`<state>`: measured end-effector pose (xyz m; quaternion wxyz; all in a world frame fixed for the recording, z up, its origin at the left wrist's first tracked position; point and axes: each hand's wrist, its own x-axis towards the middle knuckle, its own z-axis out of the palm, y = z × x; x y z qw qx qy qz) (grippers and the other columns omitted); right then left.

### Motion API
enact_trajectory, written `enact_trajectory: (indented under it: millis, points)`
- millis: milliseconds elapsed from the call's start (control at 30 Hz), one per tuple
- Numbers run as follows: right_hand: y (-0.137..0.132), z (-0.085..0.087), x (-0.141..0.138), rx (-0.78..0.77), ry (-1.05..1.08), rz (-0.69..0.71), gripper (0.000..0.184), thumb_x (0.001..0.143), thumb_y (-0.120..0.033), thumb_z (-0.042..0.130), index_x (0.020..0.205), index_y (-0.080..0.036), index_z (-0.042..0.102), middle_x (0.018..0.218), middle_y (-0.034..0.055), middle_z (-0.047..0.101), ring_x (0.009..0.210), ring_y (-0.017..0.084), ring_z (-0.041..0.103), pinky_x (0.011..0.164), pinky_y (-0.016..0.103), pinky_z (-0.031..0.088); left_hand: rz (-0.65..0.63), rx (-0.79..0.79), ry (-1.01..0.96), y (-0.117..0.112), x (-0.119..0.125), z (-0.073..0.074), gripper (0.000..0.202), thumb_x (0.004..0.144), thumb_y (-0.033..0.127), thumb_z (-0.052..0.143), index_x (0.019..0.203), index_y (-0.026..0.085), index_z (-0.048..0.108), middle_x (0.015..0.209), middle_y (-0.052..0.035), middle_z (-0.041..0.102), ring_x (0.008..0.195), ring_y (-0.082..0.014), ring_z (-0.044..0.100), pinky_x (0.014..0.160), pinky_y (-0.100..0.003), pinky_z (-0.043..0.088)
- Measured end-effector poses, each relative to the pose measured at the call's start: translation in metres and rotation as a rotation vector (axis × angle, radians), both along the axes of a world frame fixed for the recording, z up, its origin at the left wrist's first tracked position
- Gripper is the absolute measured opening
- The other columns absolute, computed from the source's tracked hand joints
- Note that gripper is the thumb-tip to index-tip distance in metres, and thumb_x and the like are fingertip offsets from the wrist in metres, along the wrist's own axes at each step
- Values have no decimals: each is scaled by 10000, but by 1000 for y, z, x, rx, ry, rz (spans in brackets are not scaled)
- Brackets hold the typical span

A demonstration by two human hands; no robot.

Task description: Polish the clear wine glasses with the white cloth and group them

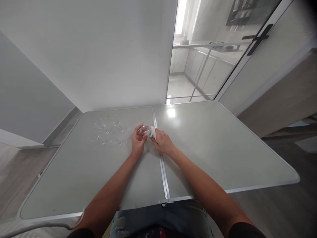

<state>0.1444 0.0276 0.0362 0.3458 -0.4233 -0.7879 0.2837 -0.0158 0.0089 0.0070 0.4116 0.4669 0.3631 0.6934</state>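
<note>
My left hand (138,140) grips a small clear glass (145,129) near the middle of the grey folding table (210,145). My right hand (162,141) presses a white cloth (153,132) against the glass's open end. Both hands meet just over the table's metal centre seam (162,172). Several more small clear glasses (109,132) stand in a loose group on the table to the left of my left hand.
A white wall stands behind the table. A glass sliding door (198,59) at the back right shows a kitchen counter beyond it. A wooden panel (284,96) runs along the right side. Wood floor surrounds the table.
</note>
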Motion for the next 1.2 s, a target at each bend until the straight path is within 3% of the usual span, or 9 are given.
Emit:
enact_trajectory:
  millis: [67,267,333,533,600,767,833,1067,1200]
  points:
    - [0,1,0,-106,85,43,190,898,-364,571,974,-190,559,906,106,657,822,248,597,793,384,478,-20,-12,-34,0,0,-1,630,784,509,798,1305,223,588,1283,-162,670,1187,-284,654,1031,-426,508]
    - [4,4,7,-904,634,402,415,793,-568,696,884,-173,604,734,44,637,626,172,578,622,321,518,-168,-59,-114,0,1,-3,594,816,564,743,1279,224,593,1269,-159,676,1113,-285,684,937,-423,552]
    - [5,4,8,-845,617,400,412,801,-557,701,902,-167,614,743,44,643,636,164,573,627,304,508,-107,-44,-84,0,1,-3,618,793,576,760,1268,218,593,1241,-158,685,1101,-280,686,938,-412,550]
    - [4,1,5,-75,66,30,191,865,-355,623,964,-193,599,884,79,656,775,209,565,728,322,445,40,-13,-2,1,-3,-1,639,730,458,857,1259,229,579,1254,-146,681,1155,-260,663,998,-389,517]
    - [4,0,3,-96,82,25,183,865,-365,617,936,-198,594,848,65,648,751,205,558,716,317,438,31,-17,-10,2,-3,-1,619,754,466,837,1269,228,591,1262,-147,680,1152,-259,665,997,-385,517]
    - [6,1,4,-756,574,274,369,777,-515,691,895,-176,607,741,28,627,652,170,550,620,291,452,-24,-43,-70,1,0,-3,611,798,552,768,1279,205,622,1213,-159,707,1104,-274,695,975,-399,533]
    - [7,3,5,-863,628,314,419,741,-544,721,885,-168,605,728,31,624,635,166,550,602,289,452,-31,-39,-74,1,1,-3,629,786,551,781,1282,198,623,1207,-166,710,1101,-282,698,969,-402,537]
    - [0,7,3,-97,50,26,176,860,-340,585,939,-183,581,826,51,635,710,183,536,679,297,393,45,-19,-25,2,-3,0,652,738,477,848,1281,205,609,1275,-170,683,1146,-272,673,1007,-401,510]
    - [1,4,2,-179,138,68,183,860,-364,596,910,-188,589,792,31,621,698,175,533,681,290,405,25,-18,-41,3,-3,-2,620,767,485,822,1278,196,623,1254,-168,694,1125,-267,682,1002,-396,512]
